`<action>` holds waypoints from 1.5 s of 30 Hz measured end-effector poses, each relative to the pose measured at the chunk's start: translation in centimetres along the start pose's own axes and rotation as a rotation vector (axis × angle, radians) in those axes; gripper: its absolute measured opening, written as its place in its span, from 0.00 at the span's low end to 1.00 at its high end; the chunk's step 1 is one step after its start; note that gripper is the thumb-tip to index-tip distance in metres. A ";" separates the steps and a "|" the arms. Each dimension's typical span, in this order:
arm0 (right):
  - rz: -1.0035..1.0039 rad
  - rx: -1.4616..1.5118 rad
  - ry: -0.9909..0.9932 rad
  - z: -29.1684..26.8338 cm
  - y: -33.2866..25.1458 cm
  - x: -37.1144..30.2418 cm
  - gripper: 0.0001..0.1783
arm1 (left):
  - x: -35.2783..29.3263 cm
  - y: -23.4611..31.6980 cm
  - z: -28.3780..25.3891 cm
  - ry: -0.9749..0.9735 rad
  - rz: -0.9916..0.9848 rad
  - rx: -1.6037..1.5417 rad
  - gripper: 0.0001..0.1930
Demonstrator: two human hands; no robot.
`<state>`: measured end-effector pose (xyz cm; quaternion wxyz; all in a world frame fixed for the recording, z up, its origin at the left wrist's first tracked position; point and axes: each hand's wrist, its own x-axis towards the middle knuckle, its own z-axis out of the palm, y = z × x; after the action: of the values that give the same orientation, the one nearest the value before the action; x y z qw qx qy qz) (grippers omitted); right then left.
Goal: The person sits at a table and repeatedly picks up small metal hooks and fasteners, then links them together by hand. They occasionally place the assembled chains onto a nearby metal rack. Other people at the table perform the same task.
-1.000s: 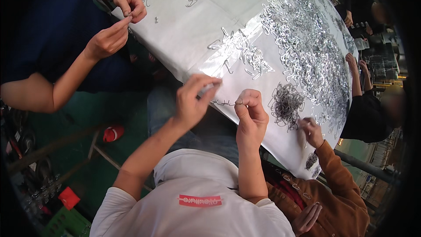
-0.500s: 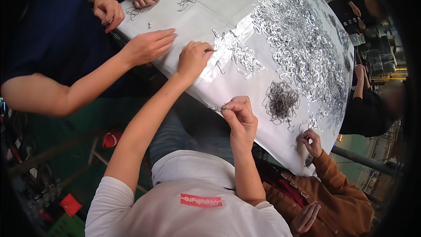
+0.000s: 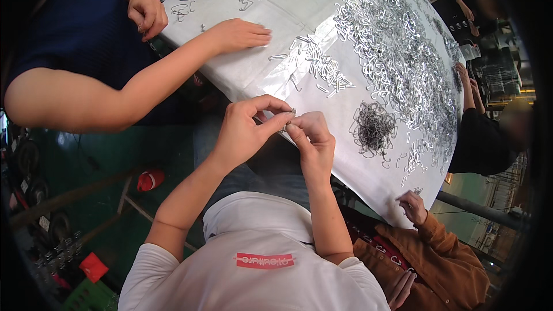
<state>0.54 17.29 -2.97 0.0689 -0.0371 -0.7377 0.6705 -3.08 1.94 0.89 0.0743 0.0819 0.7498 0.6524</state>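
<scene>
My left hand (image 3: 247,129) and my right hand (image 3: 311,138) meet just off the near edge of the white-covered table (image 3: 299,0). Their fingertips pinch a small silver metal clip (image 3: 291,116) between them. Just beyond my hands a small scatter of silver clips (image 3: 319,69) lies on a shiny plastic strip. A dark tangle of wire pieces (image 3: 373,126) sits to the right of my right hand. A big heap of silver clips (image 3: 397,52) covers the far right of the table.
A person in blue at my left rests one hand (image 3: 239,34) flat on the table and another hand (image 3: 147,14) at its edge. A person in an orange sleeve (image 3: 438,242) works at my right, one in black (image 3: 478,138) farther right. A green floor lies below.
My left hand has drawn back from the scattered clips on the table and joined my right hand at the table edge. The blue-clad person's hand stays on the table.
</scene>
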 end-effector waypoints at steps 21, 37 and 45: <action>0.067 -0.795 -0.207 0.9 3.3 9.8 0.10 | -2.6 -2.4 -0.2 0.218 0.179 0.068 0.06; 0.249 0.352 -0.113 0.4 -3.6 0.6 0.05 | -2.7 -2.0 0.9 0.289 0.232 0.125 0.07; -0.095 0.278 0.054 1.8 -1.9 0.5 0.03 | -1.8 -3.5 1.6 0.321 0.350 0.156 0.08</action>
<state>-0.11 15.45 -1.24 0.1248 -0.0101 -0.6364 0.7611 -1.07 2.64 -2.84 -0.1661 0.1113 0.7744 0.6003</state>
